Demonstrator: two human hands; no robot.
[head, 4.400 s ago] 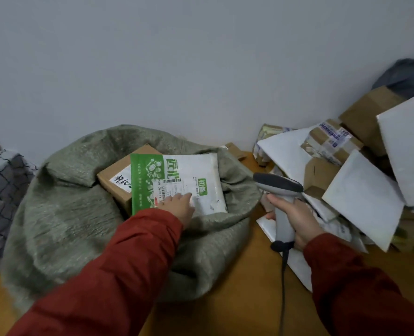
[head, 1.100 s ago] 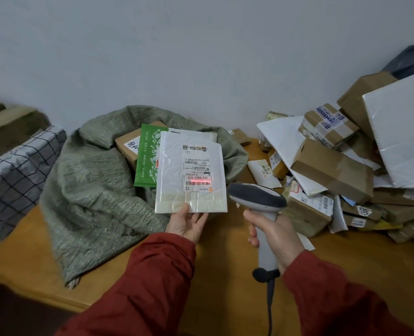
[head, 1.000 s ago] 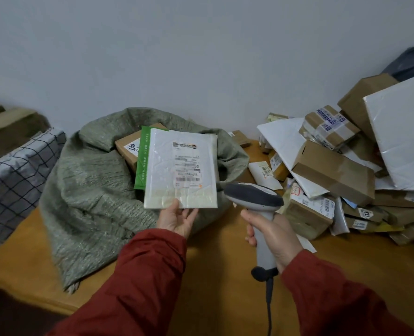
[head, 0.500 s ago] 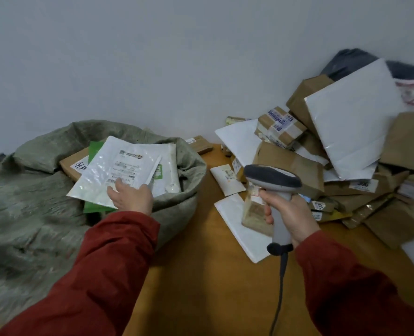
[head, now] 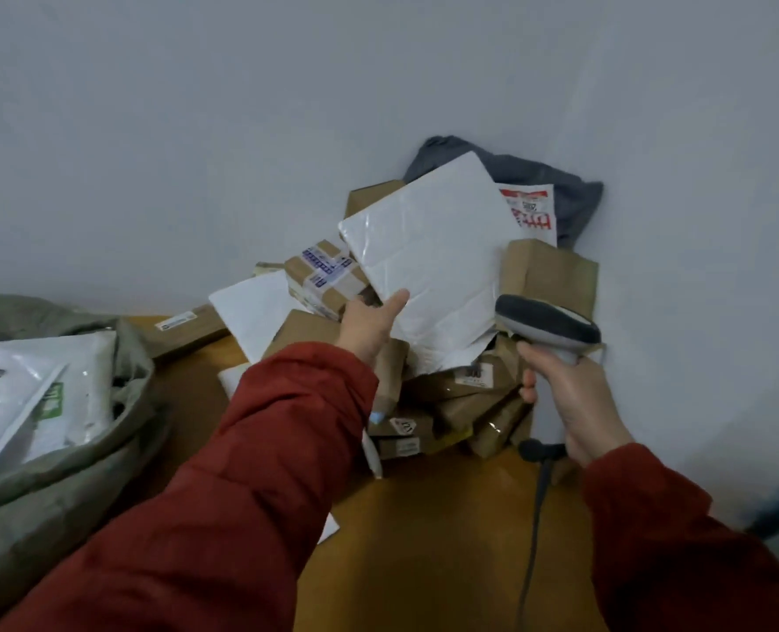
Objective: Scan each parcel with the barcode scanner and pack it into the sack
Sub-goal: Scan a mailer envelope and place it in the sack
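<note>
Here the left hand (head: 367, 328) pinches a flat, glossy white mailer (head: 438, 262).

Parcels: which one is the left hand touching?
The large white flat parcel topping the heap: the left hand has its thumb on its corner. The right hand grips the scanner.

Left hand (head: 369, 328) seemingly pinches white parcel (head: 433, 266) beside scanner (head: 547, 326).

We've got dark red sleeves (head: 241, 494), a plain white parcel (head: 438, 266) at centre, brown cardboard boxes (head: 549, 275) behind, our grey-and-white scanner (head: 547, 326) at right, an olive-green sack (head: 36, 517) lower left, an orange-brown table (head: 424, 540).
</note>
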